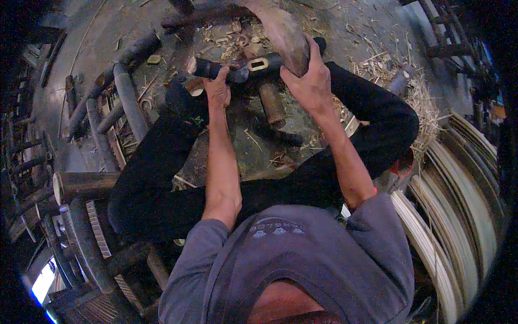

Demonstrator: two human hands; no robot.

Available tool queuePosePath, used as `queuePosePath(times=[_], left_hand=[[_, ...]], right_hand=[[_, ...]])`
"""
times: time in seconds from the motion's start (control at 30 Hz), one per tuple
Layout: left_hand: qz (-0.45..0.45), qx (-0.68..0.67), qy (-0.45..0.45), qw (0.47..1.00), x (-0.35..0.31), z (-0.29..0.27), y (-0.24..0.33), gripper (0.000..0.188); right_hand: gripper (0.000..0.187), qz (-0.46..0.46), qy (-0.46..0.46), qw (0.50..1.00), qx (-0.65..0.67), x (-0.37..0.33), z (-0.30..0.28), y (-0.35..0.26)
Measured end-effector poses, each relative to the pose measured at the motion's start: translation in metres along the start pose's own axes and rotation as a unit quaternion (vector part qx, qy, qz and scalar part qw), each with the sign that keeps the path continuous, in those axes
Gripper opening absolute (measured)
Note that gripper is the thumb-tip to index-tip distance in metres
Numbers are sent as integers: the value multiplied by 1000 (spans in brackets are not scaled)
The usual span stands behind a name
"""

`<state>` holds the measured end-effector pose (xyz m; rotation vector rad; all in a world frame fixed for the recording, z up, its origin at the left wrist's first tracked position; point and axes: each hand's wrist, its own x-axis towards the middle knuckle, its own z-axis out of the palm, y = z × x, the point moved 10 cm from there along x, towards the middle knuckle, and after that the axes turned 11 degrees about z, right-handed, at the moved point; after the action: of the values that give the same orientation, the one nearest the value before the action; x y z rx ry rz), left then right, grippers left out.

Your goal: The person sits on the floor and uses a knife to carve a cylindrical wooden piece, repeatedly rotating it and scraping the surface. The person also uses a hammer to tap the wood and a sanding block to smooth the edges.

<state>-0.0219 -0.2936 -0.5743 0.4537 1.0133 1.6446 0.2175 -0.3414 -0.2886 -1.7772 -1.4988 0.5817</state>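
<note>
Left hand (217,93) wrapped round dark, pale-ended cylindrical piece (204,68); right hand (314,86) grasping lower end of thick, curved wooden piece (281,33); dark pole (274,60) with pale-rimmed oblong slot lies crosswise between the hands, near the knees; wood shavings (224,44) litter floor beyond; bundled pale strips (456,208) at right.

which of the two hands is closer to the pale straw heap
Right. The right hand, gripping the thick brown piece, is left of the pale straw heap; the left hand, on the dark rod, is farther left, beyond the right hand.
</note>
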Motion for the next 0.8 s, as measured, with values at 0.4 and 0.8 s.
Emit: queuePosePath(times=[0.4, 0.8], left_hand=[[30, -101, -55, 993, -8, 26, 2, 41], [140, -30, -20, 989, -36, 59, 50, 36]], right_hand=[[73, -39, -35, 999, 17, -3, 11, -31], [78, -230, -105, 964, 88, 19, 32, -137]])
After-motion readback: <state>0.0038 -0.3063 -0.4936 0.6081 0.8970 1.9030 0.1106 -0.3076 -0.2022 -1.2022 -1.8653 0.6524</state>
